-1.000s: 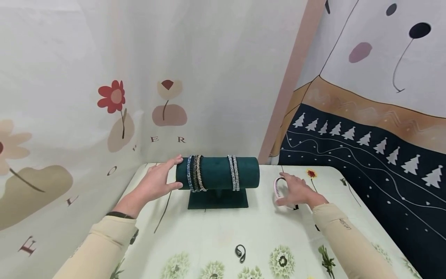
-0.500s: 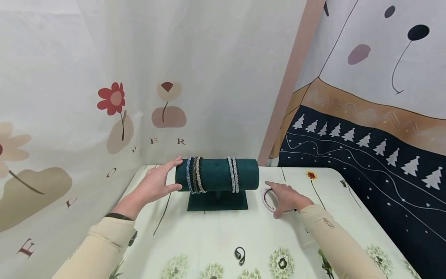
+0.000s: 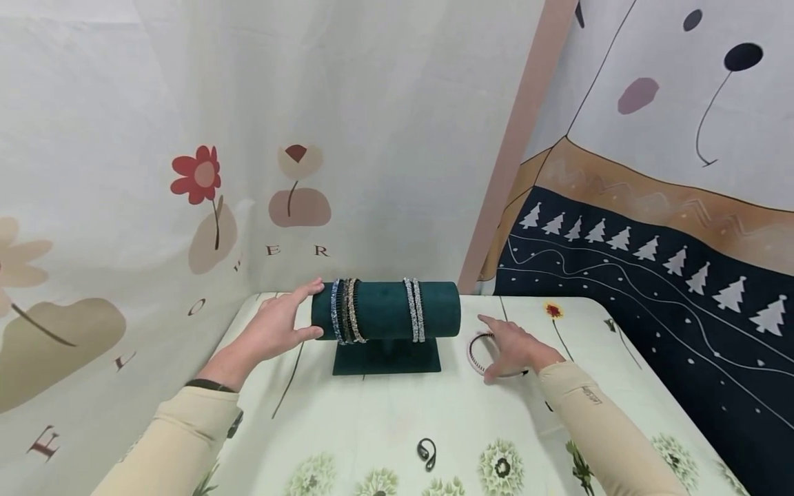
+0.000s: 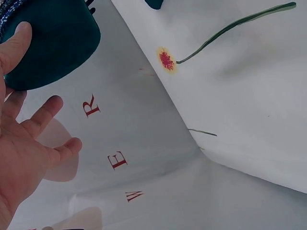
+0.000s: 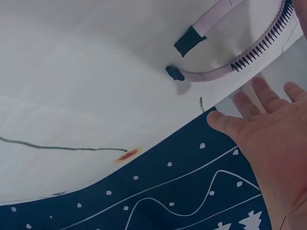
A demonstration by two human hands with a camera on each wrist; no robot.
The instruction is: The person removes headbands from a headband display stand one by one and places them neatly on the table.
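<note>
A dark green velvet roll stand (image 3: pixel 381 310) bears several sparkly headbands: blue, dark and bronze ones (image 3: pixel 353 311) at the left, two silver ones (image 3: pixel 414 310) toward the right. My left hand (image 3: pixel 276 324) holds the roll's left end, thumb in front and index finger behind; its other fingers spread out in the left wrist view. A pale pink headband (image 5: pixel 208 76) with dark comb teeth and dark tips lies on the table right of the stand. Over it is my right hand (image 3: pixel 516 348), thumb and fingers spread apart, partly covering it in the head view.
A floral cloth covers the table (image 3: pixel 372 406). Near its front lies a small black ear-hook earphone (image 3: pixel 426 454). Printed curtains (image 3: pixel 397 138) rise close behind and at the left; a dark tree-patterned cloth (image 3: pixel 620 282) hangs at the right.
My right hand has moved the pink headband left, toward the stand, laid it flatter and loosened from it. Over the last half second the hand has shifted slightly up and right. The left hand stays put.
</note>
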